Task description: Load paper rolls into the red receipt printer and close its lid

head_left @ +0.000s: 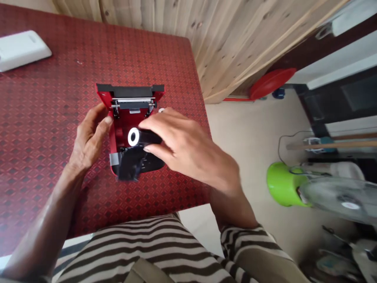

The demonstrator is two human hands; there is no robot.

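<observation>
A red-and-black label printer (113, 137) sits on the table with its lid raised, showing rollers and a red inner bay. My left hand (90, 137) grips the printer's left side, thumb on the rim and fingers wrapped behind. Over the bay, my right hand (182, 141) holds a black ribbon roll (147, 137) with a white core, pinched between thumb and fingers. A loose stretch of black film (129, 163) hangs from the roll across the printer's front edge. Part of a white ring (161, 110) shows behind my right hand; what it belongs to is hidden.
The red patterned table (59, 94) ends just right of the printer. A white oblong device (23, 49) lies at the far left. Wooden planks (165, 19) rise behind the table. On the floor at right are a green bucket-like object (282, 184) and a fan (338, 200).
</observation>
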